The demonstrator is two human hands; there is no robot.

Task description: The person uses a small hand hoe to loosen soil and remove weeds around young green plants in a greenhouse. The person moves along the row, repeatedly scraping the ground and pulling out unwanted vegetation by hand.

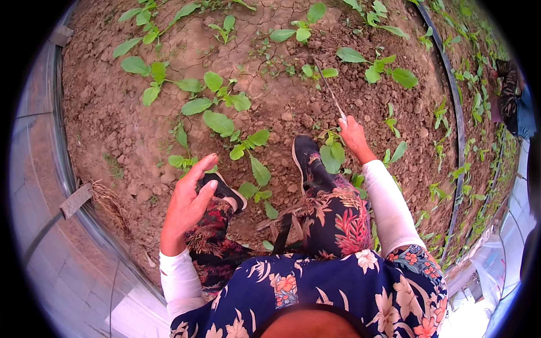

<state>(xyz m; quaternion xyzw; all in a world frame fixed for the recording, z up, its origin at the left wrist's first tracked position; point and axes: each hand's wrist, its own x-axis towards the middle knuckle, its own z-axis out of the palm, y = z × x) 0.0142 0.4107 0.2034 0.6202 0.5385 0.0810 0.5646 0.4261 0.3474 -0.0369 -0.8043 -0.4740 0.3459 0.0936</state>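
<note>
My right hand (354, 137) grips the pale handle end of a thin-shafted hand weeding tool (331, 91). Its narrow head rests at the soil beside a small leafy seedling (318, 72), and its exact shape is hard to make out. Over my left shoe (222, 190) hovers my left hand (190, 205), empty, thumb apart from the fingers. Close to it a seedling (179, 160) is partly covered by the hand. Another broad-leaved seedling (331, 156) grows between my right shoe (305, 148) and right wrist. Tiny weeds (270, 59) dot the cracked soil left of the tool's head.
Several leafy seedlings (219, 99) stand in the brown soil (169, 122) ahead. A black hose (454, 93) runs along the right. Plastic sheeting (38, 169) borders the left, with a flat block (76, 200) at its edge. Another person (511, 99) is at the far right.
</note>
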